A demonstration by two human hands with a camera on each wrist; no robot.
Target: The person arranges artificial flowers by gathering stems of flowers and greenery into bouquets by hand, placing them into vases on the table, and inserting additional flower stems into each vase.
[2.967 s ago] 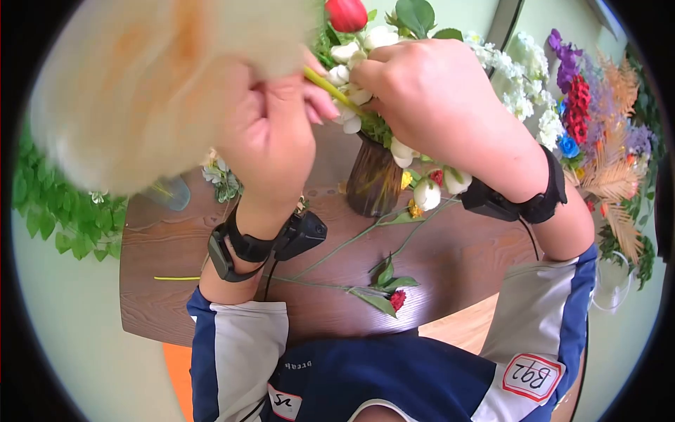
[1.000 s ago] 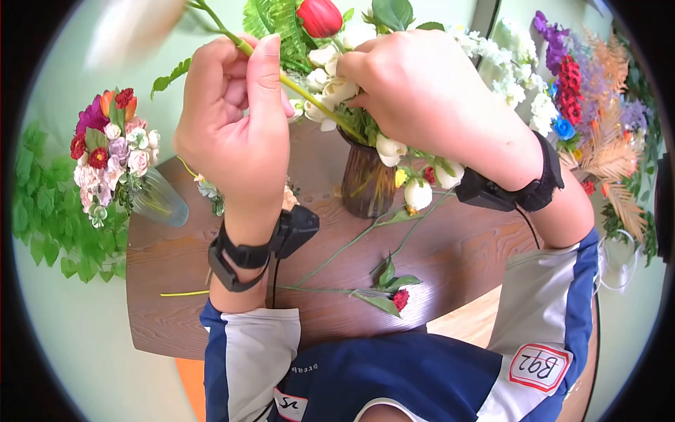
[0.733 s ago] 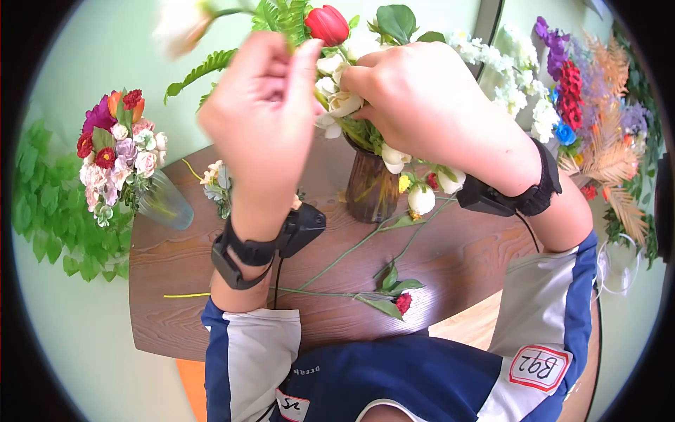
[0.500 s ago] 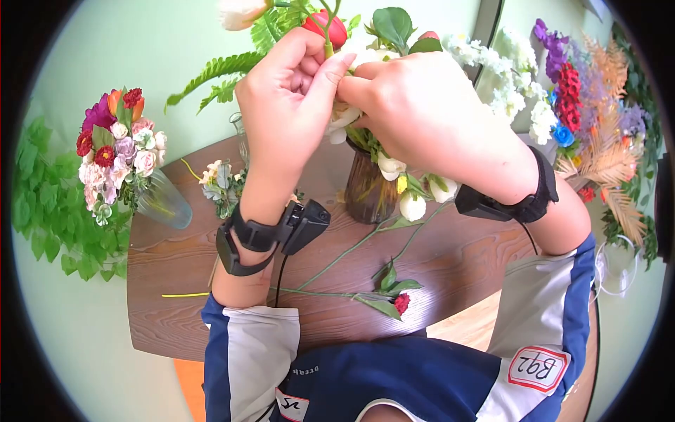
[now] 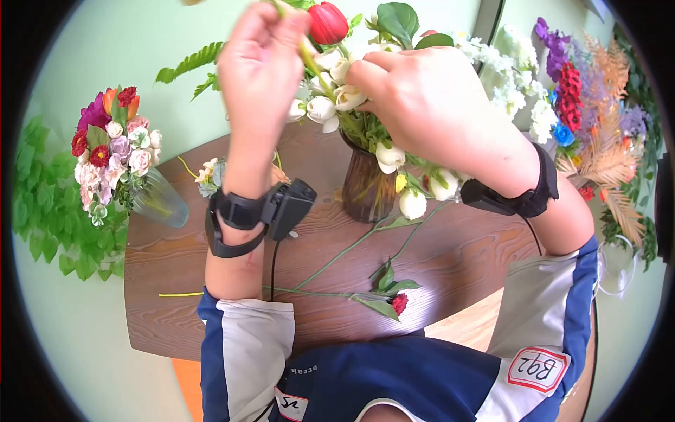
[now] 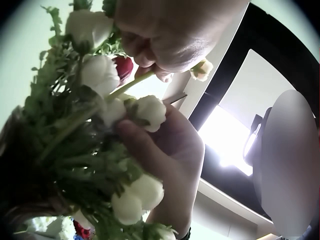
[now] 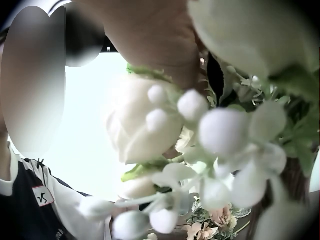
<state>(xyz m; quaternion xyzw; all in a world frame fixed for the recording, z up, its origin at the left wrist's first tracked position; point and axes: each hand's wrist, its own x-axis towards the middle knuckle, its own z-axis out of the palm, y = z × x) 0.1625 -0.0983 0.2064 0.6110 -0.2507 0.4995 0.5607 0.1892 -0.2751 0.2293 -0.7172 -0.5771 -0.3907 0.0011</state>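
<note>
The left hand (image 5: pixel 261 74) pinches a thick green stem (image 5: pixel 309 65) at the top of the head view. From there the stem slants down among white flowers (image 5: pixel 320 109) above a brown ribbed glass vase (image 5: pixel 369 184). At the vase's right side, the right hand (image 5: pixel 439 105) has its fingers curled in among the blooms. The left wrist view has the left hand (image 6: pixel 175 35) above the stem (image 6: pixel 132 84), and the right hand (image 6: pixel 175 155) with thumb and fingers around a white bloom (image 6: pixel 150 113). A red tulip (image 5: pixel 328 22) stands between the hands.
On the wooden table (image 5: pixel 211 323) lie long stems with a small red flower (image 5: pixel 400 303) and a yellow-green stem (image 5: pixel 180 295). A tilted clear vase with a mixed bouquet (image 5: pixel 119 151) is at the left. Purple, red and orange flowers (image 5: pixel 573 98) fill the right side.
Over the last half second the left hand has moved up and left, away from the right hand, still pinching the stem. Its pale bloom has mostly left the head view. The right hand has barely moved.
</note>
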